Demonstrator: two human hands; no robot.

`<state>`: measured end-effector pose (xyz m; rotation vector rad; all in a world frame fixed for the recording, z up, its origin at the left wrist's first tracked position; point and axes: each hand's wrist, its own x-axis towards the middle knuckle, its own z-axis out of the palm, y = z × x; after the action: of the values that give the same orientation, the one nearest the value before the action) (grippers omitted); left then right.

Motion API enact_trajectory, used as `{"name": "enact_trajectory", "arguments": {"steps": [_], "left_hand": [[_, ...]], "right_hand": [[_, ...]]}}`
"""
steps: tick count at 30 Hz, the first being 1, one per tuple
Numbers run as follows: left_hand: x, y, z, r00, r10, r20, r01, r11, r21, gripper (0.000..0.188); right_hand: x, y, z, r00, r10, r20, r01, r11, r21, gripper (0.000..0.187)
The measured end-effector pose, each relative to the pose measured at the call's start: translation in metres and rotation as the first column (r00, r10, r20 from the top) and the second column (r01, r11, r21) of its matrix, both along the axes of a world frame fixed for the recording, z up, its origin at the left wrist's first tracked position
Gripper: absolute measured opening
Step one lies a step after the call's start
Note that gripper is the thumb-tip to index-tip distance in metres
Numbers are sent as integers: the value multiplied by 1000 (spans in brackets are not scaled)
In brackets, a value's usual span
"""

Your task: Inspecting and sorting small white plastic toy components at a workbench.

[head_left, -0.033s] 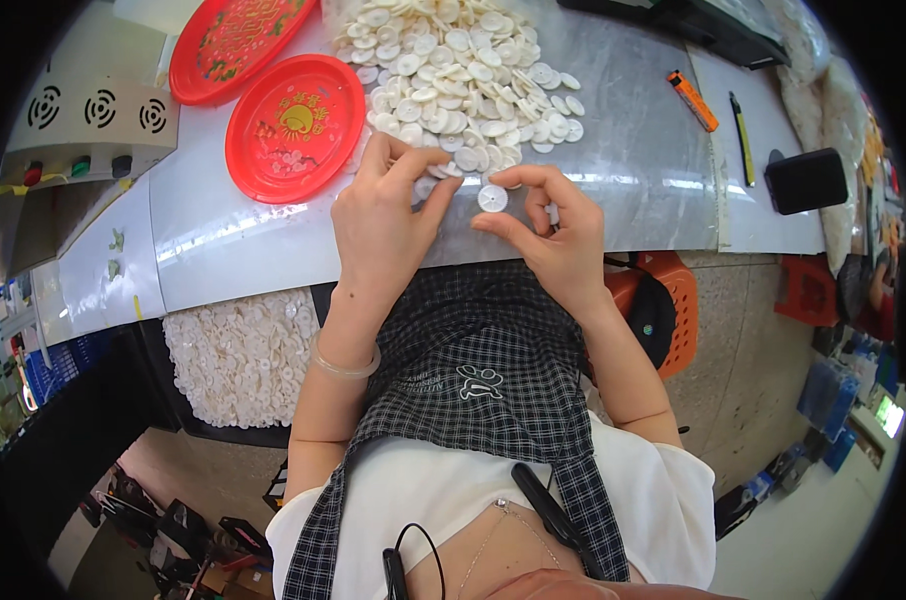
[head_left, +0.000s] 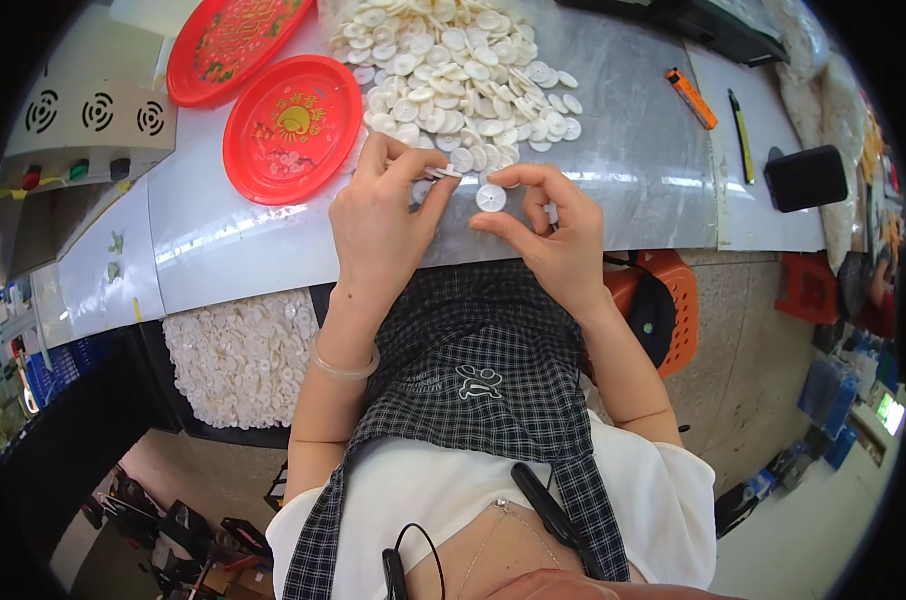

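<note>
Grey table [head_left: 653, 185], disc heap [head_left: 453, 75].
Between fingertips of right hand [head_left: 565, 235], round disc [head_left: 491, 198] was pinched; edge-on disc [head_left: 448, 172], by left hand [head_left: 378, 225].

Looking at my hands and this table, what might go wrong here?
The small round white disc in the right hand might slip, since it appears pinched only at its rim. The loose heap of round white discs lies close to the left hand, so a knock might scatter some.

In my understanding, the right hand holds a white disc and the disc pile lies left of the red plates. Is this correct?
Not left: the head view shows the disc pile right of the red plates. The right hand does hold a white disc.
</note>
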<state>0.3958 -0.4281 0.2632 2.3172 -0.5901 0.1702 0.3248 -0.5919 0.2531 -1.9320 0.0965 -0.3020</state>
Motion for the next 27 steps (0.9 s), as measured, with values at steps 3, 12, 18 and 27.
{"name": "enact_trajectory", "arguments": {"steps": [3,12,18,27], "left_hand": [[1,0,-4,1000,-10,-20,9,999,-31,20],[-1,6,1,982,-20,-188,-48,936,-348,21],[-7,11,-3,850,-298,-434,-94,725,-682,25],[-28,24,1,694,-468,-548,-114,679,-725,21]], "right_hand": [[0,-1,-2,1000,-6,-1,6,1000,29,37],[0,-14,3,998,-66,1,56,855,515,28],[4,-25,8,999,-37,24,20,870,492,16],[9,-10,1,998,23,62,3,924,-382,22]]}}
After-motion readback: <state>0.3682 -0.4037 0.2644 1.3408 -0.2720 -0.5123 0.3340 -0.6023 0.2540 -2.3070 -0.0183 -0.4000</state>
